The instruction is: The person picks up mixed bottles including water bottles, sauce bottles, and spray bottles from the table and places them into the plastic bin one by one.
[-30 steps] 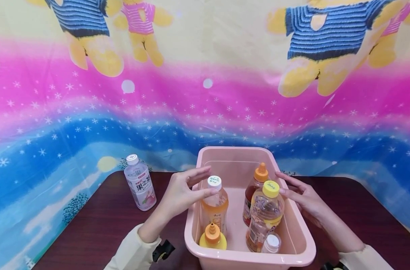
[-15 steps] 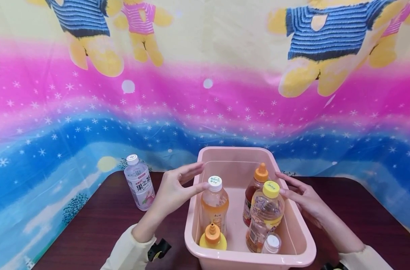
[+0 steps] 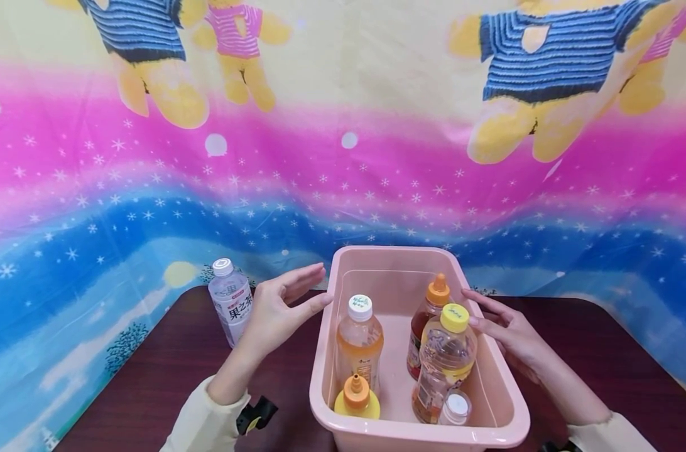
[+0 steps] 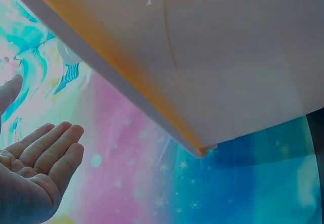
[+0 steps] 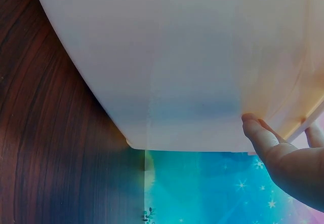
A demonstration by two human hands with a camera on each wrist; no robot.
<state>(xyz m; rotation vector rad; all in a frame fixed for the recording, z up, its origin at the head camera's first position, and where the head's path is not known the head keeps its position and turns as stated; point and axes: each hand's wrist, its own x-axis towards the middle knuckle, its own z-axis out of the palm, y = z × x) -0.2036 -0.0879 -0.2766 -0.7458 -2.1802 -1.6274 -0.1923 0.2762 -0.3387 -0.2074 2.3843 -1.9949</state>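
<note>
My left hand [image 3: 277, 307] hovers between the basin's left rim and a fruit tea bottle, fingers extended and thumb apart, holding nothing. The left wrist view shows that hand [image 4: 38, 168] palm up beside the basin's wall [image 4: 243, 57]. My right hand [image 3: 507, 329] holds the pink plastic basin [image 3: 396, 429] by its right rim, index finger and thumb at the edge. Lower fingers [image 5: 260, 135] press its outer wall in the right wrist view. The clear fruit tea bottle [image 3: 228, 307], white-capped, stands upright on the table, partly hidden by my left hand.
Inside the basin stand a white-capped orange drink bottle [image 3: 359, 342], a yellow bottle with an orange nozzle [image 3: 357, 398], an orange-topped dark bottle [image 3: 424, 320], a yellow-capped bottle [image 3: 447, 351] and a small white-capped bottle [image 3: 455, 408]. A printed cloth [image 3: 343, 157] hangs behind the dark table [image 3: 151, 383].
My left hand has moved left, away from the white-capped orange drink bottle and out past the basin's rim, now overlapping the fruit tea bottle. My right hand stays at the right rim.
</note>
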